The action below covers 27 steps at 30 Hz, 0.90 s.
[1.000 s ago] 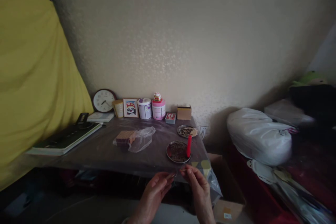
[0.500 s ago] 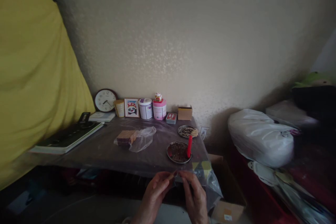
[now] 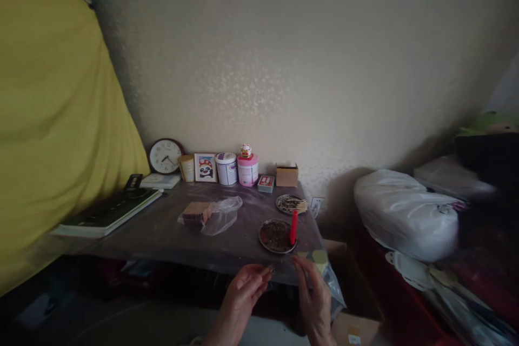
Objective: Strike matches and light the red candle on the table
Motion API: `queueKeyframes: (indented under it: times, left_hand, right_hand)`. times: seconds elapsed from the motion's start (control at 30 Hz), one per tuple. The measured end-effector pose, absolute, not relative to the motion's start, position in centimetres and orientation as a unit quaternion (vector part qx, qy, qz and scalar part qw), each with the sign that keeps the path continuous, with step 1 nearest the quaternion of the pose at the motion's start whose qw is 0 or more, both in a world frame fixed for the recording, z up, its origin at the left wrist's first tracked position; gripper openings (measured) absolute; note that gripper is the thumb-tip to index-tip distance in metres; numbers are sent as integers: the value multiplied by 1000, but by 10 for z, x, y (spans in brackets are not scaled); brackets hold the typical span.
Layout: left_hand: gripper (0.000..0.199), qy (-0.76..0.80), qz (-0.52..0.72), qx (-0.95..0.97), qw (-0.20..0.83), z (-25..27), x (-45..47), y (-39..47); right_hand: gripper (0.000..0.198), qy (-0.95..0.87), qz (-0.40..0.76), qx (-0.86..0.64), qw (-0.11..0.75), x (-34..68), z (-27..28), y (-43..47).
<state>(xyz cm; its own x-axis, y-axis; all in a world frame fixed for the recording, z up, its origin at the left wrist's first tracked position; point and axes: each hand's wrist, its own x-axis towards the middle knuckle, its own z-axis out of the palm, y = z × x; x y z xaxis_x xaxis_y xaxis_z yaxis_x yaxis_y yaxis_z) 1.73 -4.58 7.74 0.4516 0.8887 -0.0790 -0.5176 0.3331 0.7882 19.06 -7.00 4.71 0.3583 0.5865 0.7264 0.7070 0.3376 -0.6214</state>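
Observation:
My left hand (image 3: 248, 287) is closed in a pinch just off the table's front edge. Between its thumb and fingers sits a small brownish object (image 3: 267, 270), mostly covered. My right hand (image 3: 312, 289) is a short way to the right, thumb and forefinger pressed together; anything in that pinch is too small to make out. Just beyond the hands stands a round metal plate (image 3: 265, 246) with dark residue in it and an upright red candle (image 3: 293, 228) at its right side. Behind it lies a second plate (image 3: 279, 210) holding thin sticks, some dark, some pale.
On the table (image 3: 162, 232) lies a stack of small brown blocks (image 3: 196, 212) partly in a clear plastic bag (image 3: 223, 216). Along the wall stand a clock (image 3: 165, 155), a panda picture (image 3: 205, 167), two tins and a cardboard box (image 3: 286, 176). A white bag (image 3: 401, 211) lies at right.
My right hand has moved right and slightly up, away from my left hand. The two hands were nearly touching before. My left hand has stayed about in place.

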Motion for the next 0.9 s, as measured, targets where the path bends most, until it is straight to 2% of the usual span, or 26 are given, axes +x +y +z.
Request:
queueKeyframes:
  times: [0.2, 0.37, 0.53, 0.67, 0.77, 0.9]
  left_hand:
    - [16, 244, 468, 368, 766, 73, 21, -44]
    - [15, 223, 475, 385, 759, 77, 23, -47]
    - [15, 251, 480, 378, 751, 73, 26, -44]
    - [16, 251, 483, 371, 752, 78, 27, -46]
    - [18, 247, 474, 373, 759, 80, 24, -48]
    - [19, 269, 477, 369, 751, 73, 25, -44]
  right_hand:
    - [17, -578, -16, -522, 627, 172, 67, -85]
    - [20, -617, -35, -495, 611, 165, 68, -87]
    - [22, -617, -75, -499, 604, 165, 76, -94]
    - [20, -636, -57, -523, 564, 176, 57, -81]
    - [21, -577, -55, -574, 578, 187, 46, -71]
    - [16, -555, -58, -566, 606, 185, 63, -83]
